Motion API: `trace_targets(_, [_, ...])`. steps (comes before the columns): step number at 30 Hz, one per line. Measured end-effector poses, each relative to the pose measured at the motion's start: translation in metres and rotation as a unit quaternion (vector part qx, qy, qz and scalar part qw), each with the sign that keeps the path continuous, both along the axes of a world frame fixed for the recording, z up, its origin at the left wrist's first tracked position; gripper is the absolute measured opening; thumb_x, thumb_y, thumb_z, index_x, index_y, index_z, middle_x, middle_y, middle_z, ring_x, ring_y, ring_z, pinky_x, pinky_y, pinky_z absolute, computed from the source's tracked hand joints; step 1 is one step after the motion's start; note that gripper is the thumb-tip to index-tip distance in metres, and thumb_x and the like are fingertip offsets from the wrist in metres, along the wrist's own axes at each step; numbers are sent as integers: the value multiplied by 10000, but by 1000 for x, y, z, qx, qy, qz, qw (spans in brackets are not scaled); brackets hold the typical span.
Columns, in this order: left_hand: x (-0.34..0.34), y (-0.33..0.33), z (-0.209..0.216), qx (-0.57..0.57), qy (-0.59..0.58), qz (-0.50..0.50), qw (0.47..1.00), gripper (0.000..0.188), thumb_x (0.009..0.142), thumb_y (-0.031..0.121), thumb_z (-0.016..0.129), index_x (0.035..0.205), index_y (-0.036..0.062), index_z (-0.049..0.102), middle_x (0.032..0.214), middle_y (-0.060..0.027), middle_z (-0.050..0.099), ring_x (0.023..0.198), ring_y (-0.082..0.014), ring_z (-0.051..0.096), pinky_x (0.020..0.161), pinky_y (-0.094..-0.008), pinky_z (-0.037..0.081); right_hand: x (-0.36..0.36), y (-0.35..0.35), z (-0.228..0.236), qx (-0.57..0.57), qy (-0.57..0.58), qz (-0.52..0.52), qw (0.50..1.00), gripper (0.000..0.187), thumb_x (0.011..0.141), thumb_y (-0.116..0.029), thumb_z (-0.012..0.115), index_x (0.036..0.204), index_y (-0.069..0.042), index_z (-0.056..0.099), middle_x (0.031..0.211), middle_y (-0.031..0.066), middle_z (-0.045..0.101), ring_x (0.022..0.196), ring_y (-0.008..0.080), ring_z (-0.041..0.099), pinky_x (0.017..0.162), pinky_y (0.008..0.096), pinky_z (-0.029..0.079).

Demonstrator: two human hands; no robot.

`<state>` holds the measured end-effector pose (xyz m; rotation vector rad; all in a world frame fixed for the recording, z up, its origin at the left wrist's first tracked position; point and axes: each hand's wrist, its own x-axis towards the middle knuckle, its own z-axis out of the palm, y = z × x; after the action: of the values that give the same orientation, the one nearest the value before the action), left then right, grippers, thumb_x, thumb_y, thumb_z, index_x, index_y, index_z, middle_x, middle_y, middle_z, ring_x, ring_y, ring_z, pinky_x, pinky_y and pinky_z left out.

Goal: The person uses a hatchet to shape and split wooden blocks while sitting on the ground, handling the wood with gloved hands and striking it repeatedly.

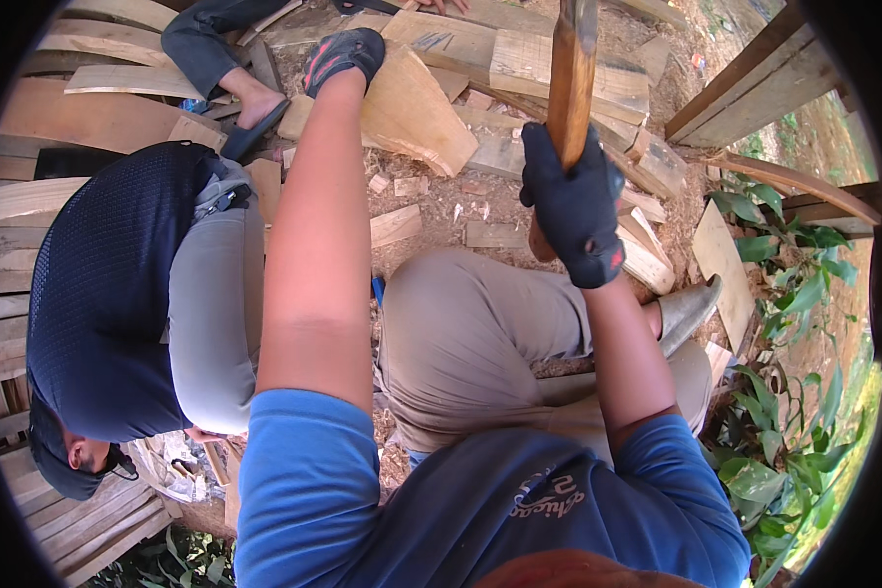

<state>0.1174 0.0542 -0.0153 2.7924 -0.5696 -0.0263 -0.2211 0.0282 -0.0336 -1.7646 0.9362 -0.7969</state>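
Blue shirt sleeves (304, 461) fill the near edge, both forearms rising out of them over tan-trousered knees (470, 333).

Left of the left arm: a second person in a dark mesh shirt (108, 294), bent low, very close to the worker's elbow.

Left hand (341, 54), in a dark glove with red trim, reaches far forward and presses down on a pale wedge of wood (416, 108). It appears clamped over the top edge; the fingers are hidden, so the exact grip cannot be told.

Between the hands: bare ground strewn with chips and short offcuts (395, 223).

Right hand (573, 206), black-gloved, is closed tight round a brown wooden handle (570, 78), held raised and nearly upright. The tool's head is cut off by the top edge; what kind it is cannot be told.

Right of that hand: stacked planks (549, 69), a fence rail (755, 88), green leaves (784, 255).

Risks, judged: the steadying hand sits on the very piece under the raised tool, so a misplaced blow could catch fingers. The wedge rests tilted on loose scraps and could shift. Someone's sandalled foot (255, 118) lies just beside it, within reach of flying chips.
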Motion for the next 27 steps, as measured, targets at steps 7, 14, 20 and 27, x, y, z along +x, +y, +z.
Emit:
trace_targets(7, [4, -7, 6, -11, -13, 16, 1000, 568, 969, 454, 532, 1389, 139, 749, 1511, -139, 668, 1395, -344, 639, 1135, -468, 498, -13, -8, -114, 121, 227, 145, 955, 467, 1005, -419, 687, 1083, 41, 703, 792, 196, 753, 682, 356, 765, 661, 454, 621])
trace_targets(14, [39, 6, -23, 9, -17, -14, 1000, 589, 984, 474, 507, 1386, 112, 738, 1499, -166, 669, 1392, -375, 634, 1125, -487, 499, -17, -10, -1, 75, 119, 65, 988, 414, 1005, -410, 703, 1051, 1, 686, 748, 165, 738, 667, 318, 762, 656, 440, 606])
trace_targets(20, [9, -5, -7, 0, 9, -4, 1000, 592, 974, 458, 522, 1409, 110, 723, 1529, -154, 649, 1415, -361, 620, 1141, -481, 488, -8, 2, -139, -75, 213, 115, 967, 420, 995, -405, 706, 1072, 8, 694, 824, 235, 744, 711, 416, 748, 704, 468, 617])
trace_targets(27, [51, 15, -26, 8, 5, 33, 999, 583, 982, 451, 519, 1404, 107, 729, 1540, -148, 642, 1434, -335, 612, 1153, -468, 482, -15, -4, -41, 186, 116, 114, 969, 414, 1001, -387, 712, 1047, 23, 688, 716, 136, 720, 604, 245, 750, 611, 411, 604])
